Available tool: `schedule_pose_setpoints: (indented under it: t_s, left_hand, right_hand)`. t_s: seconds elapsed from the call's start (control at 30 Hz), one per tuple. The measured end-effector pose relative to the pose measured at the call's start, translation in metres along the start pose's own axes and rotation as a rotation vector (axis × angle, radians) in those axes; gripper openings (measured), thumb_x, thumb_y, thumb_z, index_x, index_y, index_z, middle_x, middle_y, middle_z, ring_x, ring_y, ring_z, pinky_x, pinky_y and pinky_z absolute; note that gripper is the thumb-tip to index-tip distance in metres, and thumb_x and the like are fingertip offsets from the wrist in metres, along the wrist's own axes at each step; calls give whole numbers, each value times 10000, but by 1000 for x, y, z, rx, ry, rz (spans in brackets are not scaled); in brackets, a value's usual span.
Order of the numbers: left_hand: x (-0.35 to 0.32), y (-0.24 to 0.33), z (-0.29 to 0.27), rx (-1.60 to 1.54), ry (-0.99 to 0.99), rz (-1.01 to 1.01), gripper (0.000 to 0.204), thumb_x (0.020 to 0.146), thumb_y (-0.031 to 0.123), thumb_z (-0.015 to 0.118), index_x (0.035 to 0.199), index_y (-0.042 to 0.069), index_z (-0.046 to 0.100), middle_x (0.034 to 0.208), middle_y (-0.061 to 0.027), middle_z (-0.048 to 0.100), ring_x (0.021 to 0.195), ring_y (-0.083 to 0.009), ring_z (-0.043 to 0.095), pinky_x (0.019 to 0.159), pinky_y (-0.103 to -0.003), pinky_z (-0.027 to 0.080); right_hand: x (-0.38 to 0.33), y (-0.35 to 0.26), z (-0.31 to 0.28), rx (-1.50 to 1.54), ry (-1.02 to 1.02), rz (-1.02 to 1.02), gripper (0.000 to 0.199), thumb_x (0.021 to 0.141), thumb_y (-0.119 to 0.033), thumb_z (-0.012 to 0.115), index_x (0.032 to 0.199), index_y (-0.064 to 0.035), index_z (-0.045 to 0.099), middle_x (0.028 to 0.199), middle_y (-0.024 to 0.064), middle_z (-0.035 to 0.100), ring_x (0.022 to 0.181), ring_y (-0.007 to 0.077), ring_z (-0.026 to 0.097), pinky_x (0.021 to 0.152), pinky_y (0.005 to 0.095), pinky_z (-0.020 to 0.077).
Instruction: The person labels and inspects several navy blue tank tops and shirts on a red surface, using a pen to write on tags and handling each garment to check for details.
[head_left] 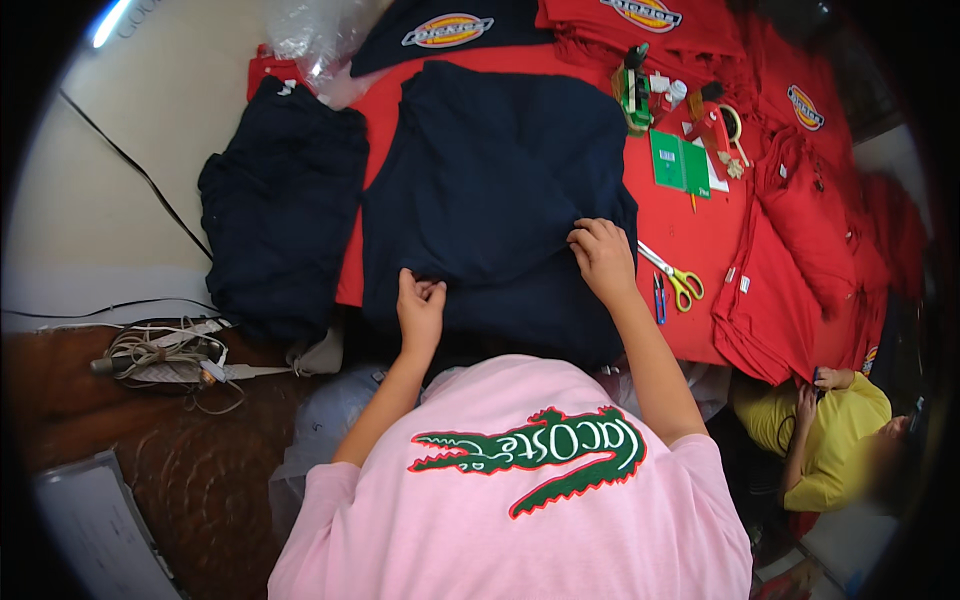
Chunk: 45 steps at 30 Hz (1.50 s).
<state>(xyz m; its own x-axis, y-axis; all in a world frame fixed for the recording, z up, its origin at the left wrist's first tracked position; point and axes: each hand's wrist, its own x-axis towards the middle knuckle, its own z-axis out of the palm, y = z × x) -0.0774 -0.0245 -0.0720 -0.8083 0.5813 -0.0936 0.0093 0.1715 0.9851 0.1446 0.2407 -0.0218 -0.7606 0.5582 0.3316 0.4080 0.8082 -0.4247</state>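
A dark navy garment [510, 150] lies spread in front of me, its lower part creased and hanging over the near table edge. Its folds hide which kind of garment it is. At a loose edge across its middle, my left hand [421, 300] pinches the cloth between thumb and fingers. My right hand [602, 255] grips the same edge farther right, fingertips bent onto the fabric. The cloth sags a little between the two hands. To the left lies a pile of dark navy clothing [285, 200], apart from my hands.
Yellow-handled scissors [684, 288] and small blue thread snips [660, 298] lie right of my right hand. Beyond are a green booklet [680, 163] and a tape dispenser [715, 130]. Red garments [780, 270] cover the right side. A co-worker in yellow [830, 430] sits there. Coiled cables [175, 355] lie left.
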Motion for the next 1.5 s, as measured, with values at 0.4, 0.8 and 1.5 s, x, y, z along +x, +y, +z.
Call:
schedule_pose_setpoints:
  t_s: [0.4,0.8,1.5]
  left_hand:
    - [74,94,32,371,24,267,258,1002,149,654,1245,75,697,1139,-85,756,1155,-299,707,1088,-482,485]
    - [42,186,107,317,-250,478,652,849,-54,685,1468,85,537,1285,-198,628,1247,-423,613,1050,-461,505]
    - [25,297,-36,-589,-664,76,823,754,13,849,1491,-92,498,1346,-195,688,1149,-285,729,1022,-430,590]
  right_hand:
    - [98,-177,-170,1682,-131,164,231,1070,-81,546,1291,-28,588,1005,8,660,878,86,661,832,260,548]
    - [98,-192,-180,1541,-183,225,232,1087,-22,480,1191,-33,686,1092,0,668,979,57,612,906,206,472]
    - [93,-36,-43,781,-401,525,364,974,-233,726,1300,-72,741,1210,126,755,1122,297,736,934,435,598]
